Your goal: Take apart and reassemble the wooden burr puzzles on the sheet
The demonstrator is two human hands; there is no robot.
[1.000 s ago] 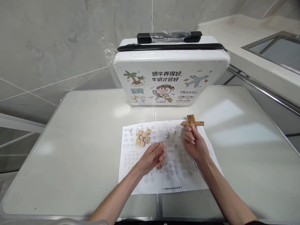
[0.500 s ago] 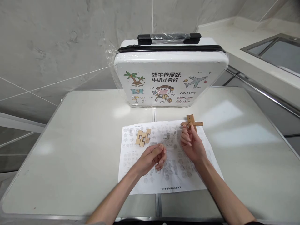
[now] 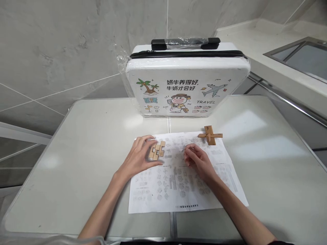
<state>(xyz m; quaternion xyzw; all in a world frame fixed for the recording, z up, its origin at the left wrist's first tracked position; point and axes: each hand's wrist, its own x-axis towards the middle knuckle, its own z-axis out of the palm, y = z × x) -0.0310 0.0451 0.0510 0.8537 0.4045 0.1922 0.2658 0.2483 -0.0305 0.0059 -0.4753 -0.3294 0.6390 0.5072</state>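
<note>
My left hand [image 3: 139, 154] is open, thumb and fingers spread around the left side of a small flat wooden interlocking puzzle [image 3: 156, 150]. Whether the fingertips touch it I cannot tell. This puzzle lies on a printed paper sheet [image 3: 150, 204]. Over the middle of the sheet, my right hand [image 3: 199, 160] has its fingers curled in, and nothing shows in them. Beyond it, a cross-shaped wooden puzzle [image 3: 212, 140] with a dark mark on its top arm rests at the sheet's far right edge.
A white suitcase [image 3: 158, 71] with cartoon prints, partly wrapped in clear plastic, stands at the back of the pale folding table [image 3: 76, 163]. A grey tiled wall [image 3: 63, 41] rises behind. To the right runs a counter [image 3: 245, 44] with a metal-framed panel.
My left hand has moved left and opened around the flat puzzle. My right hand has drawn back from the cross-shaped puzzle, leftward and nearer to me.
</note>
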